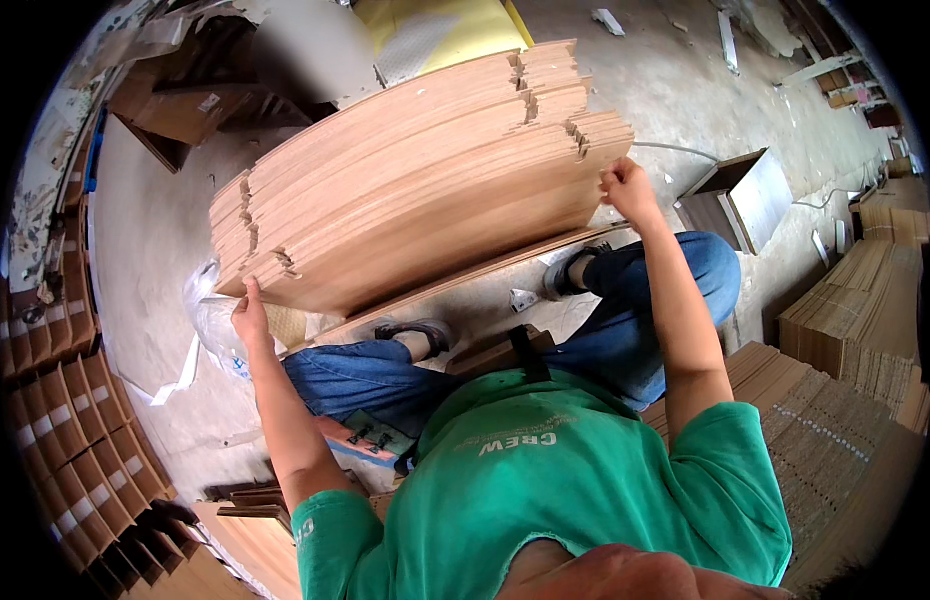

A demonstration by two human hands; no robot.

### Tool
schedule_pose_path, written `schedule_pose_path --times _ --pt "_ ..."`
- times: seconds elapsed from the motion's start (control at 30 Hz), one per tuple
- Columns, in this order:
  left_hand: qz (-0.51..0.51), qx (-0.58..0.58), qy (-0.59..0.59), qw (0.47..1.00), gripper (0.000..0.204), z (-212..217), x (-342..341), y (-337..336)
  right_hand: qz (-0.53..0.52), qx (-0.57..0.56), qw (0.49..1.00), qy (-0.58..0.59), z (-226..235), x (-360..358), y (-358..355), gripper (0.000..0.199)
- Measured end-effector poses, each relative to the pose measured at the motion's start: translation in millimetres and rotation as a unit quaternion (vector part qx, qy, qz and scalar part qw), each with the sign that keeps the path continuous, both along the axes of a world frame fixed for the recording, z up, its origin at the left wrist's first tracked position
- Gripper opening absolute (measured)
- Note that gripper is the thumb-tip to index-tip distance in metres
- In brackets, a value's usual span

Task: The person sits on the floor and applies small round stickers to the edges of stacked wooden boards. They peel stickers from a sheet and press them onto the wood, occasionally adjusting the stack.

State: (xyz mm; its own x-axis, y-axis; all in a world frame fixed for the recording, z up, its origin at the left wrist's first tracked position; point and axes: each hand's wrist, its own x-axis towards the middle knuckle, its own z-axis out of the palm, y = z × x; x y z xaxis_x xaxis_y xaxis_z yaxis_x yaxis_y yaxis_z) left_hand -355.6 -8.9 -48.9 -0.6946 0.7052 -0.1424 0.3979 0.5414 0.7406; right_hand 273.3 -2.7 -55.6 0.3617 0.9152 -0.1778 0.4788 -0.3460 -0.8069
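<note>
Our left hand [251, 312] and right hand [625, 188] gripped the stack of flat cardboard sheets [415, 170] at its left and right ends, fingers closed. Bare concrete floor [155, 240] lay open at centre left.

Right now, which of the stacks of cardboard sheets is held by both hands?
The big tilted stack in front of the knees: the left hand grips its lower left corner, the right hand its right edge. The stacks at right lie untouched.

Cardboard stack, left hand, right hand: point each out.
cardboard stack [415, 190], head view, middle of the top sheet's face.
left hand [251, 318], head view, back of the hand at the stack's lower left edge.
right hand [627, 190], head view, knuckles gripping the stack's right edge.
</note>
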Motion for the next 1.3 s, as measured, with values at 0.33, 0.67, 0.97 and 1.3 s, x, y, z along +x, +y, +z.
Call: schedule_pose_path --times 0.33,0.67,0.97,1.3 --pt "0.07 0.038 -0.024 0.997 0.064 -7.3 5.4 -8.6 -0.051 0.045 0.949 -0.307 4.1 -8.1 31.6 0.017" --pt "0.025 0.025 0.004 0.999 0.054 0.0 0.2 -21.5 -0.008 -0.1 0.901 -0.423 52.7 34.2 17.4 0.024" --pt "0.11 -0.01 0.158 0.981 0.047 11.4 14.8 -20.2 0.151 0.18 0.874 -0.425 33.3 -1.1 2.7 0.025" --pt "0.166 0.302 0.069 0.936 0.041 34.5 23.2 -10.8 0.191 0.142 0.87 -0.432 47.2 8.6 -8.5 0.028"
